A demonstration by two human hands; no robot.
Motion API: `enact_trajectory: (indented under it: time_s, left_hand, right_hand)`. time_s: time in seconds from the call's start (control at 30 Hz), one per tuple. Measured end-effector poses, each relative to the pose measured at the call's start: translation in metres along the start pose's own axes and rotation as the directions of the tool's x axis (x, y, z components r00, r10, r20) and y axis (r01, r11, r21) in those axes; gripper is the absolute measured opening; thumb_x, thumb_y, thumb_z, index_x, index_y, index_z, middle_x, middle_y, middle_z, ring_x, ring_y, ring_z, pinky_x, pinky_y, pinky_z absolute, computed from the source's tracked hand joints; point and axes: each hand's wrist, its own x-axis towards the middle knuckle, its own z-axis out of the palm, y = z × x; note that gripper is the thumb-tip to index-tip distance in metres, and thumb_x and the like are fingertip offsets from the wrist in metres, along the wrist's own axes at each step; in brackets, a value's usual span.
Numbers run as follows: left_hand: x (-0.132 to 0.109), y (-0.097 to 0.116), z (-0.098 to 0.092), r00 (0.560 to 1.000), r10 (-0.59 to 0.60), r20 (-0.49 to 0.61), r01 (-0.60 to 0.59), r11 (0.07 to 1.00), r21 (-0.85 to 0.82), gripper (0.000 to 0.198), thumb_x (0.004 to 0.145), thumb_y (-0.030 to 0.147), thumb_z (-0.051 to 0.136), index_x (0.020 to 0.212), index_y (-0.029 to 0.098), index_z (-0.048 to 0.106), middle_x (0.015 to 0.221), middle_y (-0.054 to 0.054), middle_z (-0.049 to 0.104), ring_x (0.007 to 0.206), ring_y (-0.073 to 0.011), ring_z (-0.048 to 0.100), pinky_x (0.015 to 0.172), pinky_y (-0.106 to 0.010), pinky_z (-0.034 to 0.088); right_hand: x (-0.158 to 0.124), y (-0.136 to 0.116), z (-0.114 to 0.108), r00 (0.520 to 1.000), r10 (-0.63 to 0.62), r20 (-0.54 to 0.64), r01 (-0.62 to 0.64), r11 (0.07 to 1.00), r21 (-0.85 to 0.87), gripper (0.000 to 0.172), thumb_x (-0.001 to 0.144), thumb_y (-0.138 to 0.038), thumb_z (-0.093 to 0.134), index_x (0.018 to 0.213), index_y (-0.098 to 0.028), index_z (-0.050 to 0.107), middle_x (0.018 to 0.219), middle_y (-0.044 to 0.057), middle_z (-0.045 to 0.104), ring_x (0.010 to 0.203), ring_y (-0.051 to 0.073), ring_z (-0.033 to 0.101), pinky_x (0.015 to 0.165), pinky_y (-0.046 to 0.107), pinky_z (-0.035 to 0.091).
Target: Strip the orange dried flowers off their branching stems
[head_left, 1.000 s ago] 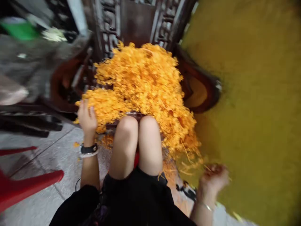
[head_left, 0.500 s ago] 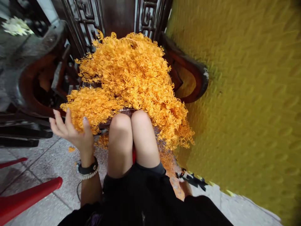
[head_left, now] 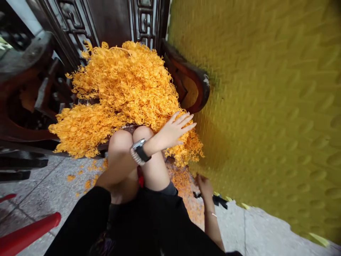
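A large heap of orange, curly, flower-like plastic pieces [head_left: 128, 78] covers the seat of a dark wooden chair [head_left: 109, 21] in front of my knees. My left hand [head_left: 173, 131] reaches across my lap, fingers spread, over the right end of the heap. Nothing shows in its grasp, and whether it touches the pieces I cannot tell. Lower right, beside my thigh, my right hand [head_left: 204, 186] hangs with its fingers curled in. It is slightly blurred, and anything within it is hidden.
A curved chair arm [head_left: 199, 92] stands right of the heap, against a yellow textured sheet [head_left: 261, 117]. Loose orange bits [head_left: 87, 183] lie on the grey tiled floor [head_left: 50, 185]. A red bar-like part [head_left: 32, 233] juts in from the lower left.
My left hand has swung from the heap's left side across my knees to its right side. My right hand has come up into view. The view has shifted, moving the heap left.
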Motion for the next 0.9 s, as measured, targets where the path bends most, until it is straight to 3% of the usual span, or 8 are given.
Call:
enact_trajectory:
  time_s: [0.1,0.17,0.23,0.33,0.6,0.67,0.8,0.9]
  left_hand:
    - [0.044,-0.021,0.036,0.993,-0.074,0.093,0.068,0.995,0.067,0.083,0.076,0.024,0.063,0.146,0.016,0.019,0.154,-0.012,0.021,0.142,-0.0279,0.016,0.115,-0.044,0.011]
    - [0.061,-0.031,0.054,0.977,-0.202,0.068,0.195,0.976,0.098,0.075,0.078,0.014,0.054,0.145,0.006,0.020,0.149,-0.019,0.029,0.138,-0.0300,0.024,0.114,-0.044,0.015]
    - [0.070,-0.036,0.063,0.968,-0.249,0.036,0.243,0.963,0.119,0.066,0.080,0.009,0.047,0.142,-0.001,0.024,0.144,-0.023,0.034,0.135,-0.0309,0.030,0.112,-0.045,0.017]
    - [0.075,-0.044,0.066,0.970,-0.243,0.019,0.238,0.961,0.140,0.057,0.080,0.008,0.043,0.136,0.000,0.036,0.137,-0.022,0.044,0.129,-0.0294,0.037,0.111,-0.042,0.020]
    - [0.082,-0.075,0.069,0.971,-0.236,0.027,0.232,0.967,0.100,0.048,0.081,0.003,0.040,0.129,0.005,0.047,0.121,-0.017,0.056,0.115,-0.0236,0.048,0.105,-0.035,0.028]
    - [0.085,-0.079,0.071,0.969,-0.243,0.040,0.239,0.967,0.085,0.046,0.080,0.007,0.049,0.125,0.004,0.049,0.119,-0.018,0.057,0.114,-0.0246,0.048,0.104,-0.037,0.030]
    - [0.091,-0.078,0.073,0.964,-0.262,0.050,0.258,0.963,0.079,0.037,0.085,0.025,0.057,0.119,0.010,0.053,0.119,-0.013,0.057,0.113,-0.0249,0.051,0.099,-0.046,0.038]
    - [0.090,-0.074,0.071,0.963,-0.267,0.031,0.265,0.962,0.072,0.037,0.087,0.035,0.055,0.117,0.015,0.054,0.121,-0.010,0.055,0.112,-0.0245,0.053,0.094,-0.049,0.042]
  right_hand:
    - [0.033,-0.035,-0.015,0.977,-0.111,-0.181,0.125,0.989,0.072,0.049,0.092,-0.049,0.029,0.082,-0.011,0.058,0.075,0.005,0.059,0.070,0.015,0.057,0.067,0.029,0.047]
    - [0.051,-0.066,-0.018,0.938,-0.187,-0.292,0.220,0.972,0.086,0.051,0.090,-0.054,0.030,0.095,-0.012,0.057,0.094,0.011,0.062,0.088,0.019,0.057,0.079,0.031,0.044]
    - [0.066,-0.093,-0.013,0.916,-0.255,-0.310,0.294,0.952,0.083,0.054,0.083,-0.058,0.042,0.111,-0.014,0.054,0.113,0.015,0.059,0.102,0.022,0.054,0.085,0.033,0.042]
    - [0.080,-0.115,0.000,0.930,-0.302,-0.208,0.323,0.943,0.075,0.062,0.069,-0.059,0.058,0.110,-0.012,0.059,0.104,0.019,0.064,0.092,0.027,0.058,0.076,0.035,0.043]
    - [0.065,-0.093,-0.024,0.952,-0.298,-0.064,0.303,0.948,0.094,0.054,0.076,-0.062,0.048,0.078,-0.011,0.066,0.050,0.003,0.056,0.047,0.015,0.048,0.051,0.026,0.033]
    - [0.059,-0.093,-0.032,0.946,-0.311,-0.087,0.320,0.940,0.120,0.052,0.078,-0.061,0.049,0.076,-0.012,0.066,0.053,0.003,0.056,0.049,0.014,0.048,0.051,0.025,0.034]
    - [0.047,-0.104,-0.035,0.907,-0.336,-0.256,0.386,0.905,0.179,0.047,0.081,-0.056,0.047,0.082,-0.013,0.066,0.091,0.011,0.064,0.078,0.017,0.057,0.061,0.025,0.042]
    - [0.038,-0.113,-0.039,0.863,-0.346,-0.368,0.435,0.880,0.191,0.042,0.083,-0.051,0.048,0.070,-0.014,0.062,0.082,0.008,0.060,0.075,0.016,0.055,0.060,0.024,0.041]
